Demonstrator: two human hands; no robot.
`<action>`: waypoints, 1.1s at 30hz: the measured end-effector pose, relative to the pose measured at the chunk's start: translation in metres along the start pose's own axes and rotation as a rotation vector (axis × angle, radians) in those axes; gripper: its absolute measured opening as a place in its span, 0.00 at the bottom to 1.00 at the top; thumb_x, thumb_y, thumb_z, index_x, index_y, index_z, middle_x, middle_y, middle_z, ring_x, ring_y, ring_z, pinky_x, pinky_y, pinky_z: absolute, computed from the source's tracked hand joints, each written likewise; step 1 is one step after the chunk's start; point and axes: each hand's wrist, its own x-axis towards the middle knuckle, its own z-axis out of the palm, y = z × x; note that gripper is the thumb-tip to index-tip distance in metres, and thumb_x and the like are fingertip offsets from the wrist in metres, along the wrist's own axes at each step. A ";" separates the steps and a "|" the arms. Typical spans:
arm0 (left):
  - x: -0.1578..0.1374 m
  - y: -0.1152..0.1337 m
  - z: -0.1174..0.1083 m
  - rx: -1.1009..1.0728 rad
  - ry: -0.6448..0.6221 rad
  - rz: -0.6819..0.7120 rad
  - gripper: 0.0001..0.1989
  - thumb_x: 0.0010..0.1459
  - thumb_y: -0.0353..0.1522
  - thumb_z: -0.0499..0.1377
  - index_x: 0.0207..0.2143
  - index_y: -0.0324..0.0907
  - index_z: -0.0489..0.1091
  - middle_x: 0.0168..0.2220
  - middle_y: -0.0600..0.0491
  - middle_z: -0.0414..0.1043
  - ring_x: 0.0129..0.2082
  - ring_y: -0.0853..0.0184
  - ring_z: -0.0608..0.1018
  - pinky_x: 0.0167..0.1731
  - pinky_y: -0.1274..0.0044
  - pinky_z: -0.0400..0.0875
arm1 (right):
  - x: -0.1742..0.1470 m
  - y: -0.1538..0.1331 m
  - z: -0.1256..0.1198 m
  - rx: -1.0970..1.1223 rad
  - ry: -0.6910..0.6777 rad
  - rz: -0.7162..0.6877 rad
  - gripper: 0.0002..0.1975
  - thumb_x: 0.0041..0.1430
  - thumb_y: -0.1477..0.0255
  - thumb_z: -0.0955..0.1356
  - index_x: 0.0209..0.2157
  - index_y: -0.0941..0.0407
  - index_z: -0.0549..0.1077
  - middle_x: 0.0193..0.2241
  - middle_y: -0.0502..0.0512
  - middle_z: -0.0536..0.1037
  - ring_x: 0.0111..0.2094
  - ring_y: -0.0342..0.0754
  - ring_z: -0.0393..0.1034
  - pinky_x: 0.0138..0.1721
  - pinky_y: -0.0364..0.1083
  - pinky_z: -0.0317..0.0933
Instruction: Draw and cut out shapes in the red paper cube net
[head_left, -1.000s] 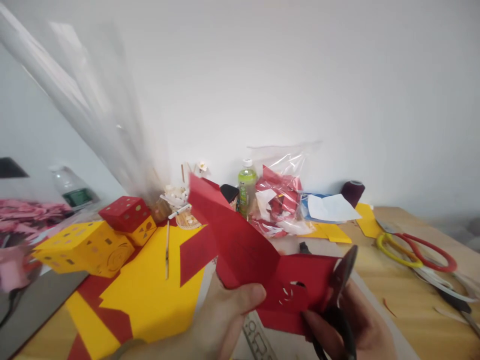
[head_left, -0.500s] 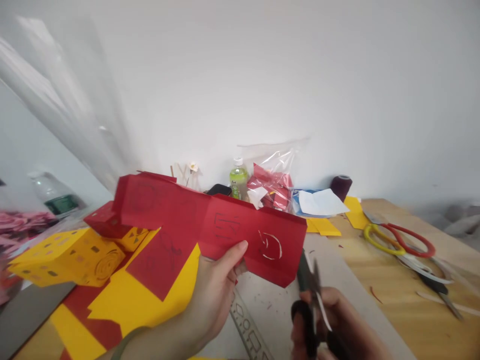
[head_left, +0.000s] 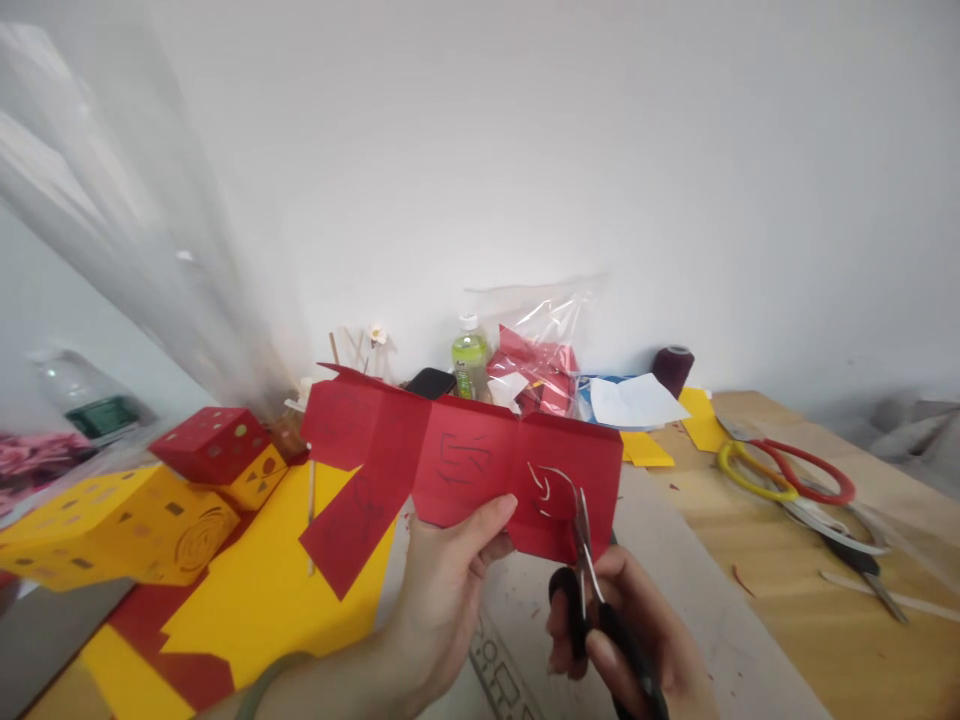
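A creased red paper box template [head_left: 454, 455] with tabs is raised in front of me, pencilled characters on several panels. Its right panel carries curved cut slits through which light shows. My left hand [head_left: 461, 570] pinches its lower edge near the middle, thumb on the front face. In my right hand [head_left: 637, 630] is a pair of black-handled scissors [head_left: 583, 560], fingers in the loops. The blades stand upright at the right panel beside the curved slit, slightly apart. Whether a blade passes through the paper I cannot tell.
Yellow cut-out boxes [head_left: 120, 525] and yellow paper sheets [head_left: 277, 590] lie left. A stencil ruler [head_left: 499, 670] rests on the grey board below. More scissors [head_left: 787, 475] are on the right. A green drink bottle [head_left: 469, 358], plastic bag [head_left: 555, 345] and thread spool [head_left: 673, 370] stand behind.
The scissors have moved left and up to the right panel's curved slit. The red template has turned, its left end folding back and shifting right.
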 end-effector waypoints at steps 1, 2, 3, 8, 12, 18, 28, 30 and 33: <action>0.000 0.000 0.000 0.001 0.004 0.000 0.18 0.45 0.29 0.70 0.40 0.40 0.73 0.33 0.52 0.77 0.39 0.60 0.79 0.37 0.73 0.76 | 0.001 0.001 -0.001 0.001 -0.004 -0.020 0.22 0.48 0.54 0.74 0.34 0.52 0.65 0.24 0.47 0.75 0.22 0.40 0.67 0.24 0.40 0.58; -0.001 -0.001 0.000 0.002 0.009 0.002 0.19 0.45 0.29 0.70 0.41 0.40 0.73 0.33 0.52 0.77 0.39 0.60 0.79 0.36 0.74 0.76 | 0.002 0.001 -0.003 -0.002 -0.029 -0.042 0.21 0.49 0.55 0.73 0.34 0.52 0.65 0.24 0.47 0.75 0.23 0.40 0.67 0.24 0.39 0.58; -0.001 -0.001 0.000 0.007 0.018 0.006 0.19 0.45 0.29 0.70 0.42 0.40 0.73 0.33 0.52 0.77 0.39 0.61 0.79 0.36 0.75 0.76 | 0.003 0.001 -0.004 -0.011 -0.058 -0.063 0.19 0.50 0.55 0.73 0.35 0.52 0.65 0.25 0.47 0.75 0.23 0.40 0.67 0.23 0.39 0.59; 0.000 -0.001 0.000 0.097 0.099 0.053 0.25 0.43 0.29 0.71 0.46 0.43 0.72 0.34 0.54 0.77 0.34 0.66 0.79 0.31 0.80 0.75 | 0.005 -0.004 -0.004 -0.083 -0.031 -0.050 0.21 0.50 0.53 0.72 0.36 0.52 0.65 0.24 0.48 0.74 0.22 0.40 0.66 0.23 0.40 0.59; 0.003 -0.004 -0.007 0.222 0.110 0.221 0.23 0.43 0.29 0.70 0.44 0.43 0.74 0.35 0.53 0.78 0.37 0.62 0.79 0.37 0.73 0.76 | 0.001 -0.009 -0.002 -0.090 0.014 0.017 0.24 0.47 0.51 0.73 0.34 0.52 0.63 0.22 0.46 0.73 0.21 0.39 0.65 0.22 0.39 0.57; 0.006 -0.006 -0.016 0.326 0.109 0.232 0.19 0.41 0.29 0.71 0.39 0.41 0.77 0.33 0.51 0.78 0.39 0.56 0.80 0.40 0.68 0.77 | 0.001 -0.013 -0.005 -0.110 0.026 0.059 0.26 0.46 0.53 0.74 0.28 0.53 0.57 0.22 0.45 0.73 0.20 0.37 0.64 0.21 0.38 0.54; 0.004 0.003 -0.006 0.174 -0.033 0.058 0.23 0.43 0.31 0.70 0.45 0.42 0.74 0.36 0.51 0.77 0.38 0.62 0.78 0.38 0.73 0.76 | 0.000 -0.015 -0.013 -0.094 -0.001 0.086 0.25 0.45 0.54 0.75 0.28 0.53 0.58 0.22 0.45 0.73 0.19 0.36 0.63 0.20 0.36 0.56; 0.004 0.002 -0.007 0.185 -0.024 0.060 0.25 0.43 0.31 0.70 0.47 0.43 0.73 0.37 0.52 0.77 0.38 0.63 0.78 0.37 0.75 0.75 | 0.001 -0.015 -0.017 -0.102 -0.059 0.082 0.24 0.47 0.55 0.74 0.28 0.53 0.58 0.22 0.47 0.73 0.19 0.37 0.64 0.20 0.37 0.57; 0.003 0.002 -0.009 0.211 -0.052 0.067 0.25 0.45 0.32 0.70 0.48 0.43 0.72 0.37 0.52 0.77 0.38 0.64 0.77 0.35 0.77 0.74 | 0.002 -0.015 -0.018 -0.113 -0.082 0.083 0.24 0.47 0.55 0.74 0.28 0.53 0.58 0.23 0.48 0.73 0.19 0.37 0.64 0.20 0.37 0.58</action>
